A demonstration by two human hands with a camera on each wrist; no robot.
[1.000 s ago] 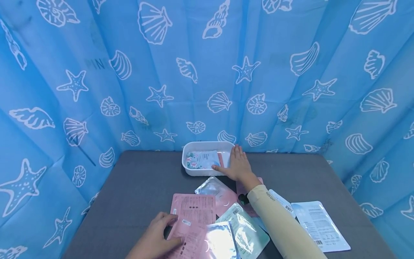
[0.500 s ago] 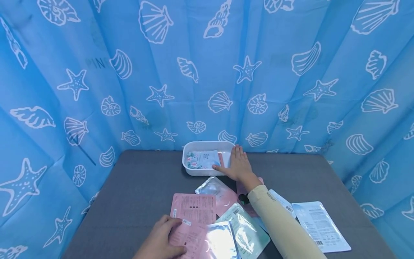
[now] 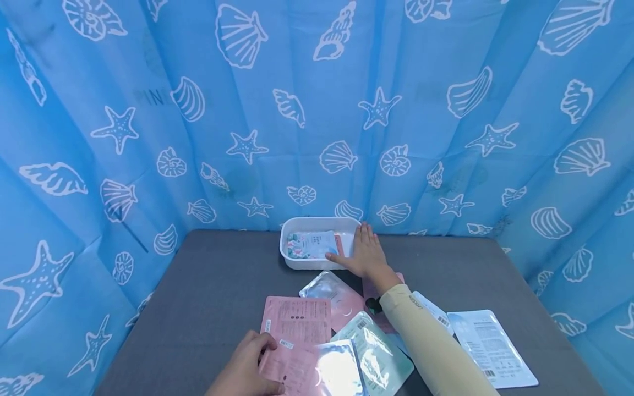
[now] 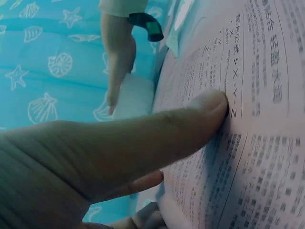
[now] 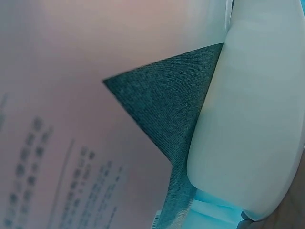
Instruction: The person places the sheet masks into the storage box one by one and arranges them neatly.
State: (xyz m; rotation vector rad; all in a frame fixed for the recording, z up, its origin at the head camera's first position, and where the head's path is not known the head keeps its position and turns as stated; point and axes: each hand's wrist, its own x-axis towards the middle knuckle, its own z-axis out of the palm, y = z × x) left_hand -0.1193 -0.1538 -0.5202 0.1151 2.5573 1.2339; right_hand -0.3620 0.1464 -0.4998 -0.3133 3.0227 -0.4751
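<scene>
In the head view, my left hand (image 3: pixel 247 367) pinches the left edge of a pink face mask packet (image 3: pixel 297 366) at the near middle of the table. The left wrist view has its thumb (image 4: pixel 190 114) on the printed face, with fingers partly hidden past the edge. At the back, my right hand (image 3: pixel 365 256) rests on the right end of a white plastic basket (image 3: pixel 292 261). Its fingers lie straight along the side and the thumb reaches the front rim. Inside the basket lie a floral packet (image 3: pixel 312 245) and a pink-edged one.
Another pink packet (image 3: pixel 297 313), a silver-pink packet (image 3: pixel 337 300) and a green packet (image 3: pixel 378 357) overlap mid-table. White packets (image 3: pixel 490 349) lie at the right. A blue shell-print curtain (image 3: pixel 317 137) surrounds the grey table (image 3: pixel 208 297).
My left hand has shifted slightly right along the pink packet's edge, its thumb a little further onto it. The right hand and basket have stayed put.
</scene>
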